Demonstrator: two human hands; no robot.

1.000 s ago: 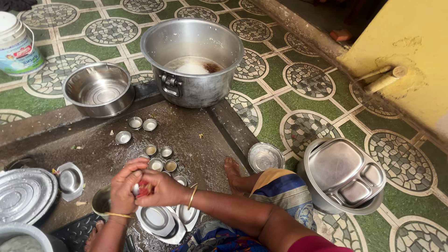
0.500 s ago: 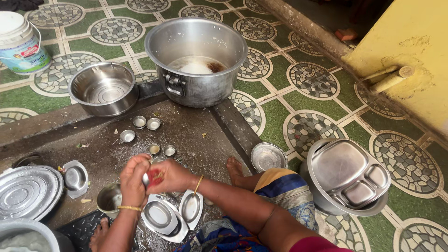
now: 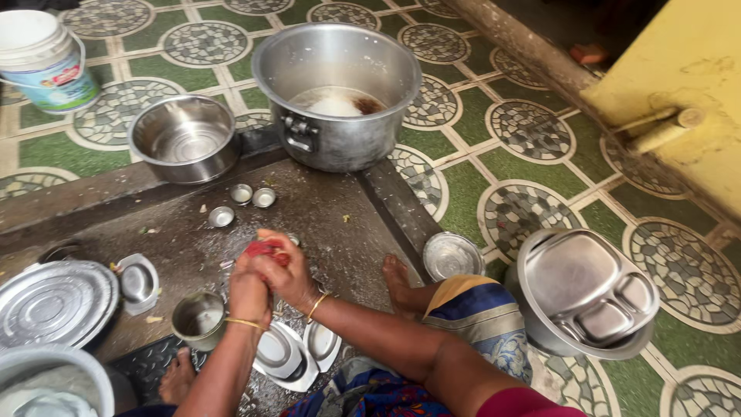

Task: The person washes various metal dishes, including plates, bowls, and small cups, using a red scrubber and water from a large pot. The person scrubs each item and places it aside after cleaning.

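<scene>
Wet stone floor; red scrubber (image 3: 265,249) clamped between both hands' fingers (image 3: 287,270).

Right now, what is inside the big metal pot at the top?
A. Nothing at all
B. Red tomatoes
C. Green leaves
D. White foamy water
D. The big pot holds a shallow pool of whitish, foamy liquid with a dark patch at one side; nothing green or red shows inside.

red scrubber (image 3: 265,249) mostly hidden by hands (image 3: 270,278)
</scene>
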